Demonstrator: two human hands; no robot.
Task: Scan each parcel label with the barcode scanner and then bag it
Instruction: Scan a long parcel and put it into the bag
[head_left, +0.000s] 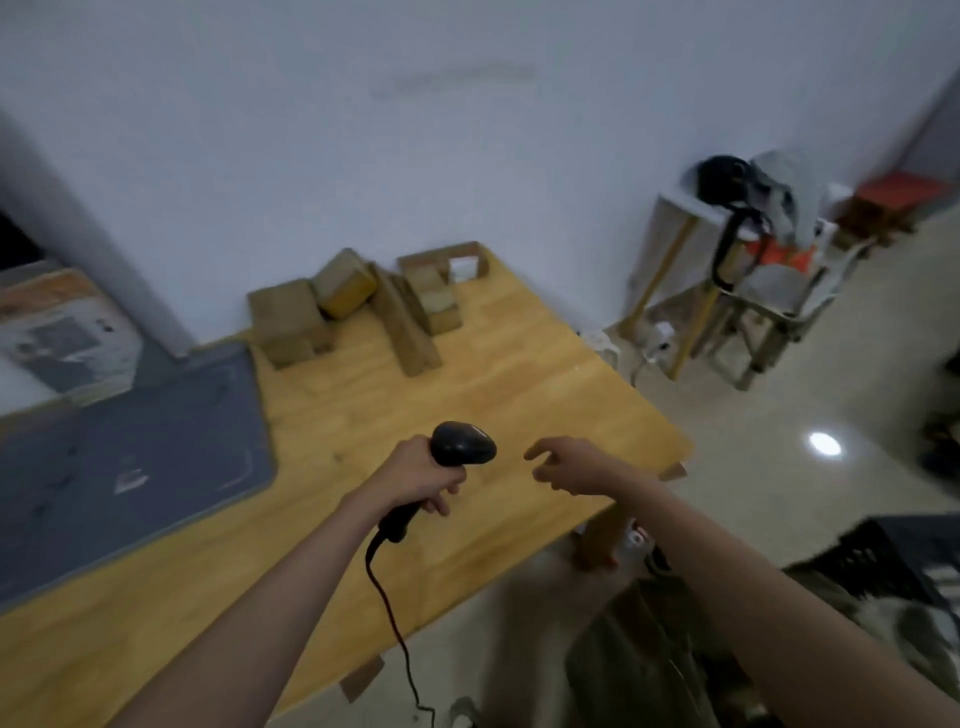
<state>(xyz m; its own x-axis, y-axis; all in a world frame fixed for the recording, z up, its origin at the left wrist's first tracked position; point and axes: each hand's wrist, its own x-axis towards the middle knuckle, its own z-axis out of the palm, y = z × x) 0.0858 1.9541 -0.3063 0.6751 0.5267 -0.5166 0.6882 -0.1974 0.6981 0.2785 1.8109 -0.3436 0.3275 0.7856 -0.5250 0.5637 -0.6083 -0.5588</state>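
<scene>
Wooden worktop against a pale wall; left hand grips the barcode scanner, right hand empty, fingers loose, likely reaching toward parcels.

No legible text on any parcel, all blurred.

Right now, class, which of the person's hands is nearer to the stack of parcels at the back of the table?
Left. The left hand, holding the scanner, sits below the parcels; the right hand hovers farther right, empty.
</scene>
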